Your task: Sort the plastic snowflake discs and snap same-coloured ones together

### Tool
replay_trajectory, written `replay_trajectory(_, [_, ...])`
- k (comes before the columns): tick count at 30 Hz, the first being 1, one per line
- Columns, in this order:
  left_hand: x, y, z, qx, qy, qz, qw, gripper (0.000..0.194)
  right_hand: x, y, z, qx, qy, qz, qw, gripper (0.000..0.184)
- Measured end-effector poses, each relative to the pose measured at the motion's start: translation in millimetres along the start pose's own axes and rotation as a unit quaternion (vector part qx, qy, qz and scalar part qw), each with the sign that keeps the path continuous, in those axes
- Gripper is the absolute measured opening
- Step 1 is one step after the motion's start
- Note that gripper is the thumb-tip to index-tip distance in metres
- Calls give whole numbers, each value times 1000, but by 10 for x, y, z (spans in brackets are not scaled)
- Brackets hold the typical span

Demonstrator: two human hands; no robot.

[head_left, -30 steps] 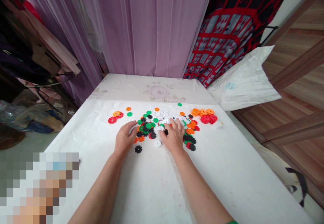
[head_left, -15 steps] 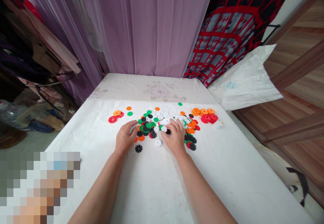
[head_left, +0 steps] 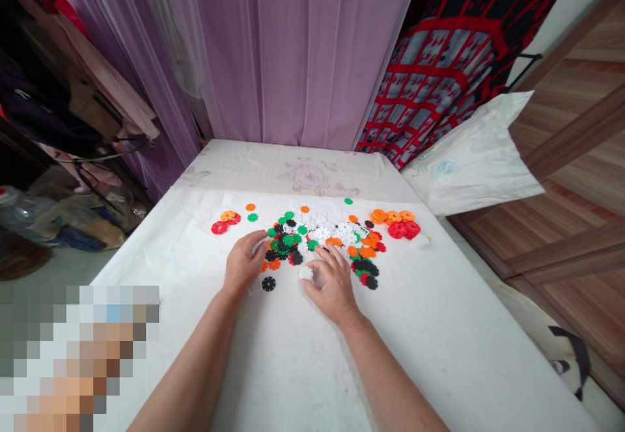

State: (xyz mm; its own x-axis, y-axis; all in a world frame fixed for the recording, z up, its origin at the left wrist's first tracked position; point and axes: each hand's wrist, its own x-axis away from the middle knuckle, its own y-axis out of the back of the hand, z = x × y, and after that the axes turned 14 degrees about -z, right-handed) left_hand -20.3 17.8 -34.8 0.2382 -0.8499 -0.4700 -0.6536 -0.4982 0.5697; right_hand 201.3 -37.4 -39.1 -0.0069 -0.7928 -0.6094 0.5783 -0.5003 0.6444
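A heap of small toothed plastic discs (head_left: 317, 237) in white, green, orange, red and black lies on a white-covered table (head_left: 439, 328). My left hand (head_left: 243, 264) rests on the cloth at the heap's left edge, fingers loosely curled, touching the nearest discs. My right hand (head_left: 331, 282) sits just in front of the heap with its fingertips pinched on a white disc (head_left: 306, 273). A lone black disc (head_left: 268, 283) lies between my hands.
Joined orange and red discs (head_left: 396, 222) sit at the heap's right, and a small red and orange cluster (head_left: 224, 222) at its left. A white sack (head_left: 476, 159) leans at the table's right. Purple curtains (head_left: 293, 54) hang behind. Clutter fills the left side.
My right hand has drawn back out of the heap towards me and closed its fingertips on the white disc lying in front. My left hand has stayed in place.
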Motion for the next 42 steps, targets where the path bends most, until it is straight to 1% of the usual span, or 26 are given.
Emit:
replay_trajectory(10, [-9,8,-14,-11,-5,6,1000,32,-6,2,21,-7,-10,15,1000,20])
replay_trajectory(17, [-8,20,-16,-9,-9,5,1000,31,10,5,-5,0,-6,-5,1000,23])
replay_trajectory(23, [-6,11,-4,-7,-12,3,1000,30,29,10,-10,12,0,4,1000,27])
replay_trajectory(25, [-4,6,2,-9,-12,2,1000,29,25,1,-28,13,4,-5,1000,28])
replay_trajectory(27, [-2,2,6,-11,-12,-1,1000,28,-8,-16,-58,18,11,-28,999,25])
replay_trajectory(29, [-1,-1,9,-12,-15,-1,1000,28,-80,-43,-91,32,13,-53,998,19])
replay_trajectory(31, [0,-3,14,-11,-18,0,1000,29,-186,-78,-116,52,7,-57,997,16])
replay_trajectory(34, [2,-11,22,-9,-19,-2,1000,28,-362,-132,-120,72,-8,-10,997,16])
replay_trajectory(38, [2,-22,30,-5,-20,-5,1000,28,-524,-168,-93,86,-16,67,994,26])
replay_trajectory(42, [0,-20,26,1,-21,-3,1000,29,-586,-186,-80,85,-18,101,991,27])
